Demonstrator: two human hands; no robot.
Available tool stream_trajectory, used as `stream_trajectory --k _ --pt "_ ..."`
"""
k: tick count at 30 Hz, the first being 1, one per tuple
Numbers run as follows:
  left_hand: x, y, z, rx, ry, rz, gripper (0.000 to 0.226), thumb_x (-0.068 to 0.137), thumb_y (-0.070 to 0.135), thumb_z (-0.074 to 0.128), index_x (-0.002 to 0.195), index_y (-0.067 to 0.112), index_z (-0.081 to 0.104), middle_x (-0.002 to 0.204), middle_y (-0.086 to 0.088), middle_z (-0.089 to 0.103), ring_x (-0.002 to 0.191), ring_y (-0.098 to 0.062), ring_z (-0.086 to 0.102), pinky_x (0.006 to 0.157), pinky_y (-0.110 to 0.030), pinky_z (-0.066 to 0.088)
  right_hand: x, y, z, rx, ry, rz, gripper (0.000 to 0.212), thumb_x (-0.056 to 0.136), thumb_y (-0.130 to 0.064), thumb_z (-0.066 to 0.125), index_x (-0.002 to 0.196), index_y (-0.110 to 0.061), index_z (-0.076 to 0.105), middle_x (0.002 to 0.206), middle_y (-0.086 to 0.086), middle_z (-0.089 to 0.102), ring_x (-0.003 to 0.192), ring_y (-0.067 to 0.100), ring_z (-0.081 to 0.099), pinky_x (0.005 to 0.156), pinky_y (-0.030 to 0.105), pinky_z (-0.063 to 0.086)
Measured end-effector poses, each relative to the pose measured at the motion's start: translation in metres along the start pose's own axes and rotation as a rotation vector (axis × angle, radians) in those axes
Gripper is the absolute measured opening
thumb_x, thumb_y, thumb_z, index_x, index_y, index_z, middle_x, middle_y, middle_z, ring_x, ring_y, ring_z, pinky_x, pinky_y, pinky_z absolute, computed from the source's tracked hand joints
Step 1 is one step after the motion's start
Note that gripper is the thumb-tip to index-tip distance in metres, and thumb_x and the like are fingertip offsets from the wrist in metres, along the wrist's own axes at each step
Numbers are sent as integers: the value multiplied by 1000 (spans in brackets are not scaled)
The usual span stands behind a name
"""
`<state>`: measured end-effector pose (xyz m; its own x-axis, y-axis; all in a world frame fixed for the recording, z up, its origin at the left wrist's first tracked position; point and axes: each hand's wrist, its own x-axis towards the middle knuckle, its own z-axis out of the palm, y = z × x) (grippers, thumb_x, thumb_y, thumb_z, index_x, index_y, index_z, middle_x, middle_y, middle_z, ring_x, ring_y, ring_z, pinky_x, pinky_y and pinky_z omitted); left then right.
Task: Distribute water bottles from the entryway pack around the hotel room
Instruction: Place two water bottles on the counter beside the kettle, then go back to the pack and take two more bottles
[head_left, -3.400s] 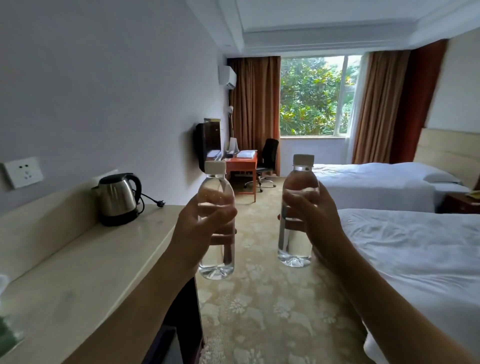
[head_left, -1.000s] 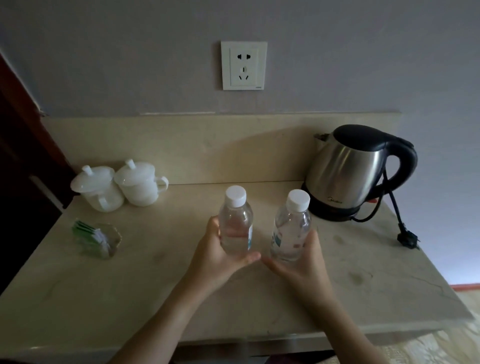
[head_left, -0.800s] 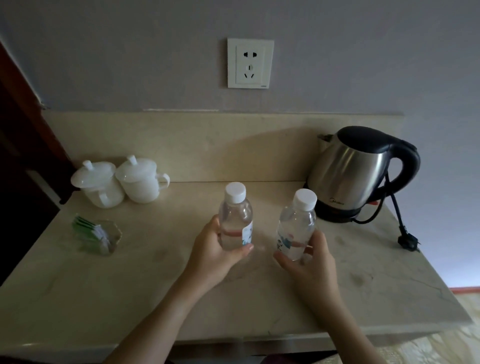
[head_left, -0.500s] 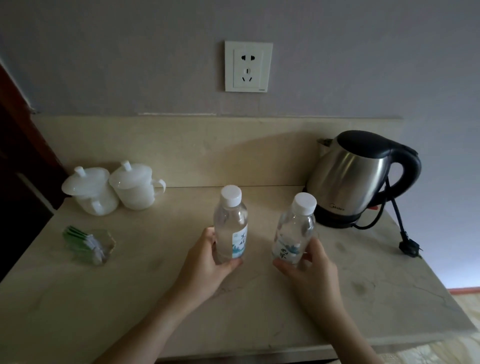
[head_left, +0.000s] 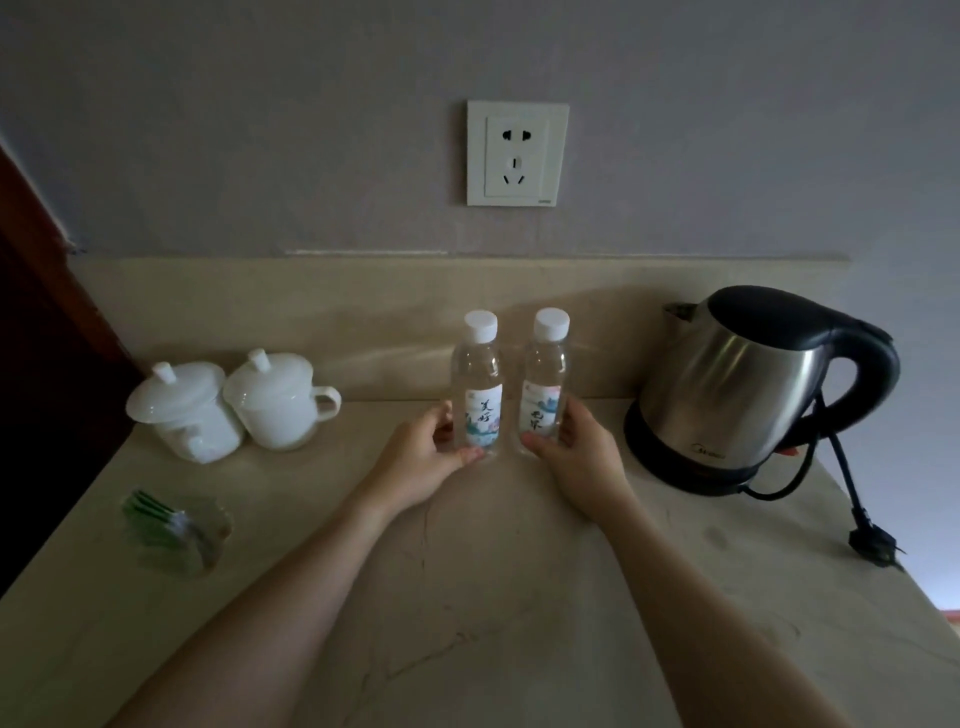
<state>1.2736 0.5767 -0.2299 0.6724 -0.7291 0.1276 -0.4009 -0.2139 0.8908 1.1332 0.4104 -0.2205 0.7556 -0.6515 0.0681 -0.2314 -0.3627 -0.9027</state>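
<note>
Two bottles stood upright, just beside each other, on counter (head_left: 467, 597) near backsplash, labels facing camera. Left hand (head_left: 421, 462) gripped left bottle (head_left: 477, 387) at base, thumb in front, fingers behind. Right hand (head_left: 582, 457) gripped right bottle (head_left: 543, 384) likewise. Kettle (head_left: 737, 384) stood near, right of bottles; its plug (head_left: 875, 543) lay loose on counter. Two lidded cups (head_left: 234, 405) sat left, touching. Green packets (head_left: 171, 525) lay near left edge. Socket (head_left: 517, 153) on wall above bottles.

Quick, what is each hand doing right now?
Left hand: holding the left water bottle.
Right hand: holding the right water bottle.
</note>
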Motion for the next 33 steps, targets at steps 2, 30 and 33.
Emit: stream_trajectory --k 2,30,33 --pt "9 -4 1 -7 25 -12 48 79 17 80 117 33 55 113 21 65 102 13 60 92 -10 45 11 -2 5 -13 -7 -21 35 77 -31 80 106 -39 61 96 -20 72 90 -3 67 86 31 55" --pt "8 -5 21 56 227 -61 70 76 40 73 137 24 42 136 2 49 121 -10 53 108 -35 44 14 -17 14 -88 23 -29 38 76 -24 80 108 -21 59 101 -8 59 104 14 56 80 23 42" --pt "-29 18 25 42 316 -45 64 84 21 74 139 12 43 133 0 48 114 -7 53 98 -20 45 -19 -26 17 -88 61 -42 52 76 -22 80 120 -11 56 102 -8 44 111 15 47 93 25 39"
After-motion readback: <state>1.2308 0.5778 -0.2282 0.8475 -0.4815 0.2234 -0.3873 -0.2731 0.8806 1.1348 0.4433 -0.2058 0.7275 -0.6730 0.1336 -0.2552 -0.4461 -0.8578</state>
